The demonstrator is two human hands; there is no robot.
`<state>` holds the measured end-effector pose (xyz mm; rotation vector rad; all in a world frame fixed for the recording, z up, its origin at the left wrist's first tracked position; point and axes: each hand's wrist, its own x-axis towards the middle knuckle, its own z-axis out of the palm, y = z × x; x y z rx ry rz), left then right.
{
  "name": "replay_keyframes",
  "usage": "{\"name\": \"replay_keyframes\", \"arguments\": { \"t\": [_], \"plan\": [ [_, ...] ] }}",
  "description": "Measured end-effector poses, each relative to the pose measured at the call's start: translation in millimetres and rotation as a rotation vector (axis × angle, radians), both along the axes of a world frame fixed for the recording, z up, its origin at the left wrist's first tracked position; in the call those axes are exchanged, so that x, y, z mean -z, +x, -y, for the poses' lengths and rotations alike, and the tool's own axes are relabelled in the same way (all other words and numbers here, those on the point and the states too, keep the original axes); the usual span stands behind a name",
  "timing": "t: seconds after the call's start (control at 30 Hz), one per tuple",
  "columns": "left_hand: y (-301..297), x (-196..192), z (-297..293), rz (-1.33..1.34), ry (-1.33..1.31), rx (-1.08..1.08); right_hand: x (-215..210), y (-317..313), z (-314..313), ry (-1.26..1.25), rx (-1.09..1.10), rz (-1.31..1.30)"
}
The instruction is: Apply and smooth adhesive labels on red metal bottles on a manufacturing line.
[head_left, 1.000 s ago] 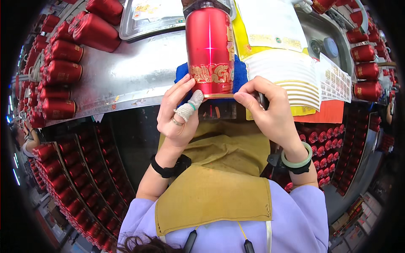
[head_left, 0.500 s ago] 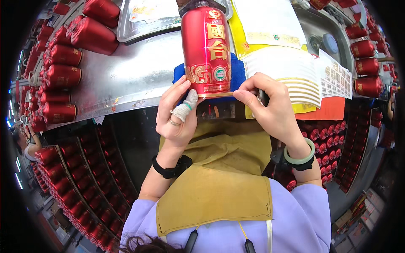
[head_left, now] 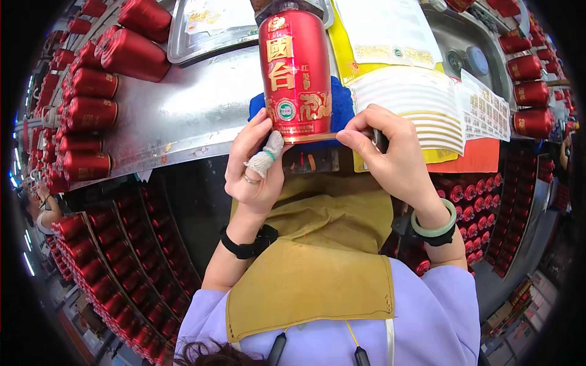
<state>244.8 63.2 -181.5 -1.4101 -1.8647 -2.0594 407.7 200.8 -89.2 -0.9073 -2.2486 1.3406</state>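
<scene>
A red bottle point(head_left: 297, 67) with gold lettering and a round green seal lies with its base toward me on a blue cloth point(head_left: 343, 104). My left hand point(head_left: 253, 168) is against the left of its base, fingers closed along it; one finger wears a white fabric cover point(head_left: 266, 155). Around the base edge runs a narrow gold strip point(head_left: 311, 138). Its right end is pinched between the thumb and index finger of my right hand point(head_left: 390, 149). Something dark point(head_left: 379, 141) is tucked in the right palm, mostly hidden by the fingers.
Curved white strips with gold edges point(head_left: 409, 104) lie on yellow sheets at the right, beside a sheet of small labels point(head_left: 484, 110). A metal tray point(head_left: 210, 49) is at the back. Red bottles point(head_left: 91, 113) line the left; a bottle rack point(head_left: 116, 268) stands below.
The bottle has rolled about its length, so its gold lettering and green seal have shifted to the left. Both my hands have stayed nearly in place.
</scene>
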Motion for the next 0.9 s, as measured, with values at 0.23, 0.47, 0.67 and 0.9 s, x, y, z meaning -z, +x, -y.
{"name": "replay_keyframes", "arguments": {
  "t": [0.23, 0.47, 0.67, 0.9],
  "plan": [
    [8.3, -24.2, -1.7, -0.572, -0.095, -0.215, 4.5, 4.3, -2.4, 0.005, 0.000, -0.001],
    [-1.9, -5.8, -0.9, -0.221, -0.032, -0.016, -3.0, 0.4, 1.6, -0.007, -0.012, -0.046],
    [5.8, -10.2, -2.8, -0.302, -0.046, -0.181, 3.1, 2.0, -0.7, 0.005, 0.005, -0.021],
    [-5.2, -29.7, -9.8, -0.576, -0.113, -0.033, 7.4, 1.6, -2.6, 0.021, -0.001, -0.011]
  ]
}}
